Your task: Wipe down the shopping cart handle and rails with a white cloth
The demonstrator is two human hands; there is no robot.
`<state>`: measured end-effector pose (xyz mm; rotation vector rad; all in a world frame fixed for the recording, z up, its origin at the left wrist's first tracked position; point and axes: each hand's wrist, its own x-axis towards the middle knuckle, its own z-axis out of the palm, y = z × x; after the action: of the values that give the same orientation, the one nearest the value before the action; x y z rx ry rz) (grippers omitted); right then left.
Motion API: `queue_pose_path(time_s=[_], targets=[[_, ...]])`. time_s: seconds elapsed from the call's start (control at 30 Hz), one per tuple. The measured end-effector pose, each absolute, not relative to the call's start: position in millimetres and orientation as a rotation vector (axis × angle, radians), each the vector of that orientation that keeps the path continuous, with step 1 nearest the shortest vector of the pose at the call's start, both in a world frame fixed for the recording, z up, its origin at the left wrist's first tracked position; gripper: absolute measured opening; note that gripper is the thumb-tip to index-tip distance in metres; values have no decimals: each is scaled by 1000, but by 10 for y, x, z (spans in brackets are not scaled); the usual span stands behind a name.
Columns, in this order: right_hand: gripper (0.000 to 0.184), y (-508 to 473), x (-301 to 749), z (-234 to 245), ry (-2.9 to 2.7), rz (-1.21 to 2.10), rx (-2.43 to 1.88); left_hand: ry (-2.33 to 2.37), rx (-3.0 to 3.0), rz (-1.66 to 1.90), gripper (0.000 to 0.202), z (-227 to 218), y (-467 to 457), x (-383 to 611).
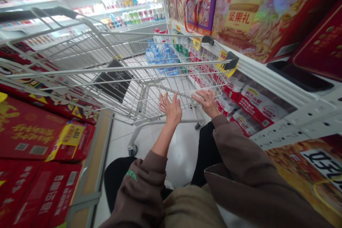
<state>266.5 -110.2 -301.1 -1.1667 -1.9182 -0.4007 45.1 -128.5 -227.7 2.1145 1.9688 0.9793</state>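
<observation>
A grey wire shopping cart (120, 67) stands across in front of me. My left hand (171, 108) is at the lower wires of its side, fingers spread and slightly bent; whether the fingertips touch the wires I cannot tell. Just to its right, my right hand (207, 101) has its fingers curved over a small white tissue-like piece (196, 93) against the lower wires near the cart's end. The fingers partly cover this piece. A black panel (113, 80) shows through the cart's wires on the left.
Red gift boxes (34, 124) are stacked at my left on a wooden pallet edge (93, 156). On the right, a white shelf (267, 89) bears boxes and a black phone-like object (299, 74). Blue-tinted water bottles (162, 57) and wrapped bottle packs (253, 103) stand low down.
</observation>
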Motion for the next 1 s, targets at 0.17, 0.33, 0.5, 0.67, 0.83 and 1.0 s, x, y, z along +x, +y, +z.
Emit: queue_pose_path(time_s=[0.17,0.33,0.5,0.67,0.83,1.0], targets=[[55,-1225,2698,-3204,-2018,-370,-1163,1997,2168,885,49,-2300,-1272,402],[59,-1195,2834,-2991,-1960,-461,-1168,2032,2182,806,50,-2275,-1291,397],[54,-1168,2944,-3025,-1946,-421,-1215,2036,2195,836,49,-2287,-1292,390],[59,-1274,3009,-3178,-2064,-392,-1161,2016,2201,872,48,-2341,-1249,352],[58,-1200,3110,-2967,-1901,-453,-1236,2028,2174,885,48,-2316,-1253,370],[57,-1242,3094,-3151,-1861,-308,-1223,2012,2158,880,49,-2296,-1261,372]])
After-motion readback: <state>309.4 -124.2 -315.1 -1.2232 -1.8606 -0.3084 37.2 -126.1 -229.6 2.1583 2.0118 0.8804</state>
